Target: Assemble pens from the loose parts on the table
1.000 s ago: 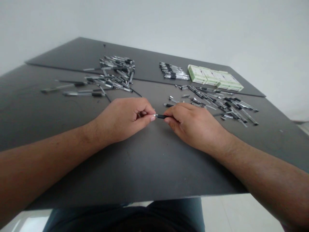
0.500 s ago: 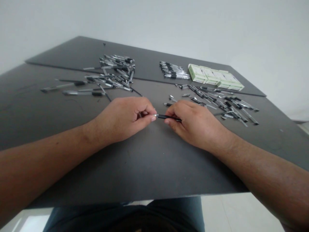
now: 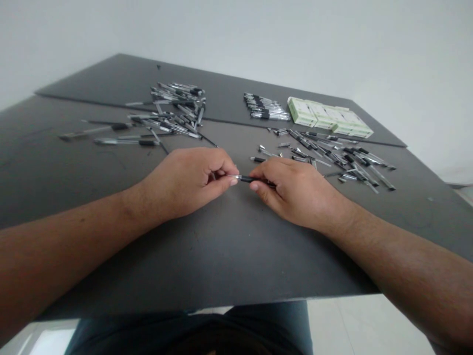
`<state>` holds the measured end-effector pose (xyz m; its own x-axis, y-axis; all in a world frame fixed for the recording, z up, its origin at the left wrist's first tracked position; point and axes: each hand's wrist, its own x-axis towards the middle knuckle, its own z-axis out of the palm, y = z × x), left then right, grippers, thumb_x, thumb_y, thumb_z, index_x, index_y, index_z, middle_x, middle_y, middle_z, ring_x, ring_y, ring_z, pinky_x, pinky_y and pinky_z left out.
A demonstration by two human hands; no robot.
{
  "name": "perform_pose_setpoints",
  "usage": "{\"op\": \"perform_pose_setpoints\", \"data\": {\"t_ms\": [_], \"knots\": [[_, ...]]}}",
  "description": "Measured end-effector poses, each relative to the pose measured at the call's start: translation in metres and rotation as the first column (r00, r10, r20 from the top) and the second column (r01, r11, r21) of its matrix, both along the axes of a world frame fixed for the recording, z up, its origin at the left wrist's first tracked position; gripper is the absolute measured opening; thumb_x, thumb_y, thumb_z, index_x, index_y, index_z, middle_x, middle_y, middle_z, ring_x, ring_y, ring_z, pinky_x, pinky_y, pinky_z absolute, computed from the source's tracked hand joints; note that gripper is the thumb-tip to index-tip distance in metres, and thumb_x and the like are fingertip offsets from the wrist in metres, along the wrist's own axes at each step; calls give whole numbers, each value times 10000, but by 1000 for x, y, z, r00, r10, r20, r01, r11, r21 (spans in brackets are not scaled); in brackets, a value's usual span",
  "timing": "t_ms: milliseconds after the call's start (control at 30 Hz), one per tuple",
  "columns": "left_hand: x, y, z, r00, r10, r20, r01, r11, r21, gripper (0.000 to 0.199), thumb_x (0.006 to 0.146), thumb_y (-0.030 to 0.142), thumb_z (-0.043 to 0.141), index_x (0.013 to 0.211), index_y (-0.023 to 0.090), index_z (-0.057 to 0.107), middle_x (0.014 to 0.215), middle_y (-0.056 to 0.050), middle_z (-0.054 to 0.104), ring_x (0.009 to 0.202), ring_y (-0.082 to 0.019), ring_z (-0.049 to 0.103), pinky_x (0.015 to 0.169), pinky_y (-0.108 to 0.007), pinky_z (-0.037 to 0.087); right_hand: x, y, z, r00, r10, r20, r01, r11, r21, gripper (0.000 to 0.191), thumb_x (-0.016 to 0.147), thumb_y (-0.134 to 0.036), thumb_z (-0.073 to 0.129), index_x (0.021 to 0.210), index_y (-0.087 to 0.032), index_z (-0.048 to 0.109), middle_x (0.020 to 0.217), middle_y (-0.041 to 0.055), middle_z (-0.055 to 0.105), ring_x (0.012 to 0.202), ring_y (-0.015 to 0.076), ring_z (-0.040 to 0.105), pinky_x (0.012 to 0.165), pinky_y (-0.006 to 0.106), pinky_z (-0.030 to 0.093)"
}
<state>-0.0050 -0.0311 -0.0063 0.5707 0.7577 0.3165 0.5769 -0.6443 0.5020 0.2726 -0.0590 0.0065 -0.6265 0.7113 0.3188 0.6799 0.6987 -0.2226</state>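
A pen (image 3: pixel 244 178) with a black grip and a silvery tip lies level between my hands, over the front middle of the table. My left hand (image 3: pixel 201 175) pinches its tip end between thumb and forefinger. Around the black part, the thumb and fingers of my right hand (image 3: pixel 290 185) are closed; the rest of the pen is hidden in that palm. Just beyond my right hand are loose pen parts (image 3: pixel 284 145), including small silvery tips and a black-gripped piece.
Pens and parts form a messy pile (image 3: pixel 177 111) at the back left. A neater row of pens (image 3: pixel 266 107) lies at the back middle, beside green and white boxes (image 3: pixel 328 116). More clear barrels (image 3: pixel 365 165) are scattered on the right of the dark table (image 3: pixel 229 256).
My right hand has shifted very slightly left along the pen. More of the silvery tip shows at my left fingertips. The piles have not changed.
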Motion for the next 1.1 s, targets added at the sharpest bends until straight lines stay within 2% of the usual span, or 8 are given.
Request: {"op": "perform_pose_setpoints", "data": {"t_ms": [100, 167, 300, 500, 667, 800, 967, 1100], "knots": [[-1, 1, -2, 1000, -12, -4, 12, 999, 30, 163, 1051, 398, 701, 1041, 294, 825, 962, -38, 869, 925, -274, 826, 826, -393, 577, 0, 0, 1, 1000, -27, 3, 27, 1000, -7, 142, 1069, -242, 788, 1195, -184, 819, 1065, 90, 846, 946, 266, 754, 878, 366, 569], [-1, 2, -3, 1000, -13, 1, 13, 999, 32, 159, 1053, 407, 706, 1039, 302, 824, 956, -33, 865, 913, -272, 821, 819, -395, 574, 0, 0, 2, 999, -35, 30, 36, 999, -23, 117, 1107, -242, 745, 1175, -195, 829, 1057, 91, 847, 952, 266, 762, 880, 366, 569], [-1, 1, -2, 1000, -7, 9, 7, 1000, 23, 153, 1053, 419, 711, 1041, 309, 818, 954, -30, 861, 900, -273, 811, 817, -401, 567, 1, 0, 2, 999, 3, 35, -2, 1000, -23, 274, 1198, -272, 608, 1205, -179, 866, 1059, 113, 860, 990, 275, 793, 906, 372, 582], [0, 1, -1, 1000, -6, -18, 6, 1000, -5, 171, 1035, 404, 690, 1033, 283, 809, 930, -35, 844, 875, -270, 802, 807, -401, 542, 4, 0, 0, 999, 32, -1, -32, 999, 8, 281, 1136, -238, 676, 1317, -158, 877, 1097, 113, 876, 985, 274, 795, 931, 383, 612], [-1, 1, 0, 998, -25, -60, 24, 1000, -12, 227, 1042, 434, 650, 1020, 273, 807, 905, -32, 828, 854, -255, 781, 807, -387, 527, 5, 0, -2, 998, 66, -2, -66, 997, 49, 308, 1131, -191, 656, 1343, -160, 878, 1133, 121, 884, 1014, 275, 810, 939, 383, 630], [-1, -1, 3, 993, -56, -102, 56, 998, -5, 259, 1059, 411, 605, 998, 270, 813, 918, -31, 835, 866, -240, 774, 818, -362, 527, 6, 0, -2, 996, 84, -16, -82, 994, 68, 274, 1129, -187, 663, 1310, -166, 868, 1115, 113, 882, 1012, 270, 820, 922, 370, 627], [-1, -3, 5, 993, -60, -101, 61, 998, 14, 274, 1073, 403, 595, 1010, 258, 818, 930, -29, 844, 854, -227, 761, 788, -350, 499, 11, 3, 2, 999, 40, -22, -39, 999, 15, 114, 1090, -216, 725, 1134, -201, 830, 1003, 69, 846, 879, 234, 781, 821, 338, 578], [-2, -2, 3, 994, -84, -75, 89, 994, 68, 247, 1081, 370, 607, 999, 248, 805, 909, -25, 826, 839, -216, 747, 775, -341, 484, 13, 7, 4, 999, 50, -12, -50, 999, -14, 120, 1111, -244, 689, 1103, -218, 806, 957, 56, 824, 839, 227, 753, 789, 332, 545]]}}
